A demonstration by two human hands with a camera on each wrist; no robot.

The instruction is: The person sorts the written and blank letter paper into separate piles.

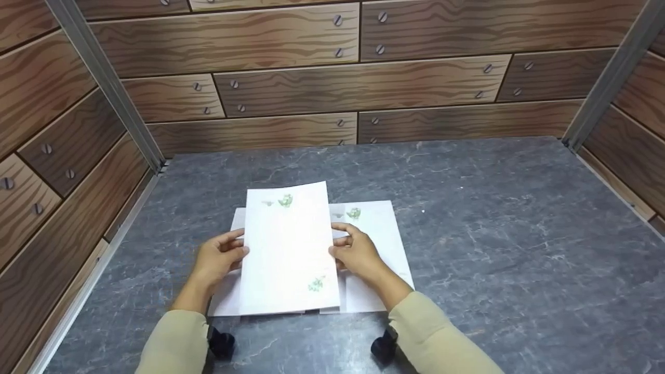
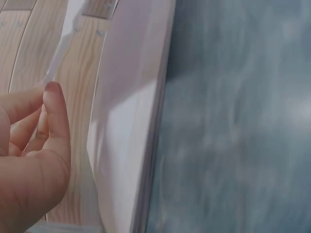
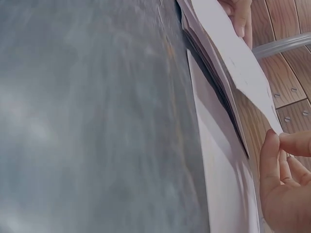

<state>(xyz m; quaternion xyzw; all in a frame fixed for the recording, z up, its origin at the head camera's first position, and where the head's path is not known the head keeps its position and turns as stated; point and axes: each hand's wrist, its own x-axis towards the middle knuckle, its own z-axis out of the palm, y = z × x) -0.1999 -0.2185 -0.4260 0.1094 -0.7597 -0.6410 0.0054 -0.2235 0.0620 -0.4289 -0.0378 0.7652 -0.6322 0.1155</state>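
A white sheet of paper [image 1: 286, 244] with small green leafy prints is held up by both hands, one at each side edge. My left hand [image 1: 217, 258] pinches its left edge between thumb and fingers. On the opposite edge, the right hand [image 1: 359, 253] pinches it the same way. Beneath the sheet, a stack of paper [image 1: 224, 297] lies on the left, mostly covered in the head view; its layered edge shows in the left wrist view. Another printed white sheet [image 1: 376, 244] lies to the right, under my right hand.
The papers lie on a dark grey marbled table [image 1: 493, 249]. Wood-patterned panels [image 1: 291, 93] stand behind and on both sides, with grey metal posts [image 1: 111, 88] at the corners. Black wrist devices [image 1: 222, 344] sit below the sleeves.
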